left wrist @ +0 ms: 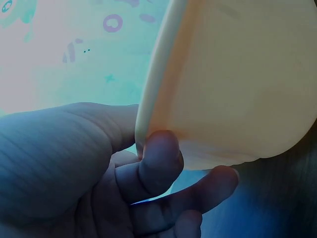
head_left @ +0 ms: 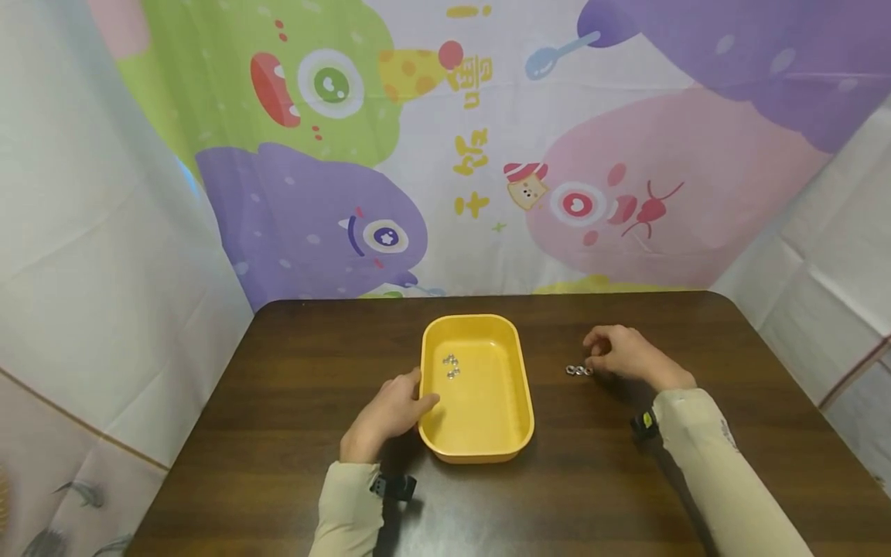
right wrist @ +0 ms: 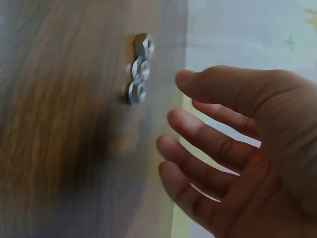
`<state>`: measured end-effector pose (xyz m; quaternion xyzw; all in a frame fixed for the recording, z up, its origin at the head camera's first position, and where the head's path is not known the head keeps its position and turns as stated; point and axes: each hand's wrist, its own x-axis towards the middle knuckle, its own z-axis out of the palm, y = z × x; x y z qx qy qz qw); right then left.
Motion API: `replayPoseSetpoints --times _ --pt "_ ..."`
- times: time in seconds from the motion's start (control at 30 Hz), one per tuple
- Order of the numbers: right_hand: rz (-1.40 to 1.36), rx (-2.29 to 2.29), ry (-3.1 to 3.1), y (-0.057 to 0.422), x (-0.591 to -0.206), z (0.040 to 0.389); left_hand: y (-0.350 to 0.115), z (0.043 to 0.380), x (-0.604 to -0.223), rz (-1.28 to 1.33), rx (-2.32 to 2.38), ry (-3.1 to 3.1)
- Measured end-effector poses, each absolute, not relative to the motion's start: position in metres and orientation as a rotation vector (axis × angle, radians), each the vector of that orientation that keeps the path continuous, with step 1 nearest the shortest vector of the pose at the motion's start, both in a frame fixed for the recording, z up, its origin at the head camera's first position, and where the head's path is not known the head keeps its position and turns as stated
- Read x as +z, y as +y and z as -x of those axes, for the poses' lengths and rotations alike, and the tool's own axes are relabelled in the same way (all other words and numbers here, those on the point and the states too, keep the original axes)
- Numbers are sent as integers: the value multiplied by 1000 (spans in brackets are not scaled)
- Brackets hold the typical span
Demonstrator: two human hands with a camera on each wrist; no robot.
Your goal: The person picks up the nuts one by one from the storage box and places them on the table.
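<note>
A yellow tray [head_left: 515, 387] stands on the table, several small metal nuts [head_left: 452, 374] lying inside it towards its left wall. My left hand [head_left: 393, 406] grips that left wall, thumb over the rim; in the left wrist view the curled fingers [left wrist: 163, 158] sit against the side of the tray [left wrist: 237, 89]. To the right of the tray, three metal nuts [head_left: 579, 370] lie in a short row. Right beside this row is my right hand [head_left: 623, 356]. Its loosely bent fingers [right wrist: 185, 126] hold nothing in the right wrist view and are apart from the nuts [right wrist: 140, 69].
The dark brown wooden table [head_left: 306, 348] has rounded far corners. Behind it hangs a cloth [head_left: 473, 255] with cartoon monsters. White sheets [head_left: 90, 193] close off the left and right sides. Each wrist wears a small black camera [head_left: 394, 486].
</note>
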<state>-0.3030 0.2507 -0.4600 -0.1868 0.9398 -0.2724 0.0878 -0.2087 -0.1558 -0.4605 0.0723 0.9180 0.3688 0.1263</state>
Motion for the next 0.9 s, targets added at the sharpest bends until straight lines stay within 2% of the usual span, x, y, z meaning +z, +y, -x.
replayPoseSetpoints --times 0.6,0.9 --pt "580 -1163 2817 202 -432 303 -154 212 -458 -212 1065 2672" --pt "586 -1331 2710 176 -432 302 -157 208 -460 -211 1114 2644"
